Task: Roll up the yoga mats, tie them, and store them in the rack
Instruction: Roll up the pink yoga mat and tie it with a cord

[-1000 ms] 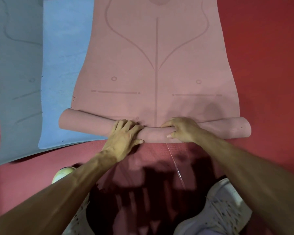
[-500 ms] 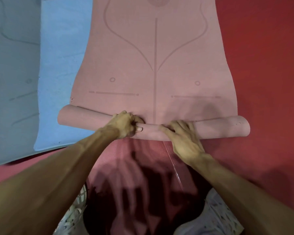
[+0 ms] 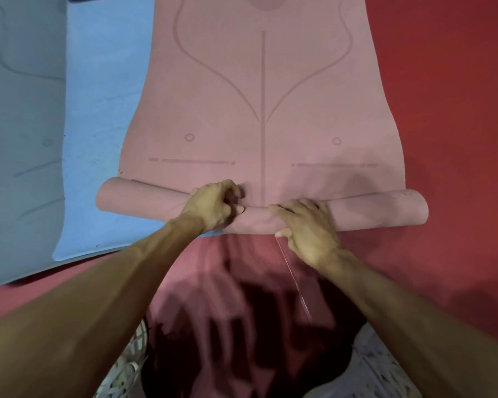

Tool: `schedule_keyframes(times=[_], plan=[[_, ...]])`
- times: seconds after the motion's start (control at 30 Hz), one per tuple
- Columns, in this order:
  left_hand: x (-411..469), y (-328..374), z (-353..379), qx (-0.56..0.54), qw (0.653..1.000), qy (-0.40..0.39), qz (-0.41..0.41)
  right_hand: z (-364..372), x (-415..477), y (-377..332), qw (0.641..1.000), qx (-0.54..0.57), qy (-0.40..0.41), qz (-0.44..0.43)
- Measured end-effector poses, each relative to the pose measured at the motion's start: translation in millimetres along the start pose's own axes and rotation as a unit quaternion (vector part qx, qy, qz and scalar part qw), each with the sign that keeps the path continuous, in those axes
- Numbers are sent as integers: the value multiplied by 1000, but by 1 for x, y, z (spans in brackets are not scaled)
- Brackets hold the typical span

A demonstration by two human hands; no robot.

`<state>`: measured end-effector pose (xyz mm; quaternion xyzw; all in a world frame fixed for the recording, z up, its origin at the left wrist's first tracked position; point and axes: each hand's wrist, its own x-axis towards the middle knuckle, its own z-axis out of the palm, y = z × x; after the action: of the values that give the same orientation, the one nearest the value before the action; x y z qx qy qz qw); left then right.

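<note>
No readable text, brand, or numbers anywhere. Only markings: alignment guides printed on the pink yoga mat (image 3: pixel 259 110): a centre line, two curved lines meeting at it, two small circles, and dashed horizontal bars on each side. The grey mat (image 3: pixel 20 124) at far left has similar faint lines and a small circle. The blue mat (image 3: pixel 104 110) carries no legible markings.

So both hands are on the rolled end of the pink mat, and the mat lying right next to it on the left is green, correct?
Not quite. In the head view, the left hand and right hand do rest on the rolled end of the pink mat, but the mat beside it on the left is a blue mat, not green.
</note>
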<state>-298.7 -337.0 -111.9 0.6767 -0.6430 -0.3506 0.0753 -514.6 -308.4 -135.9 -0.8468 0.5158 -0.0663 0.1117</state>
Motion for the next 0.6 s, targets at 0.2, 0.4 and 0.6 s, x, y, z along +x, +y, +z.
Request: schedule_keyframes(times=[0.2,0.4,0.6], plan=[[-16,-16,1,57,990,66,110,-27,35,18,990,90,-111,-16],[-22,-26,6,158,971,68,167,-46,73,24,955,89,-283,25],[-6,-23,-4,130,982,38,135,-29,57,32,969,179,-168,41]])
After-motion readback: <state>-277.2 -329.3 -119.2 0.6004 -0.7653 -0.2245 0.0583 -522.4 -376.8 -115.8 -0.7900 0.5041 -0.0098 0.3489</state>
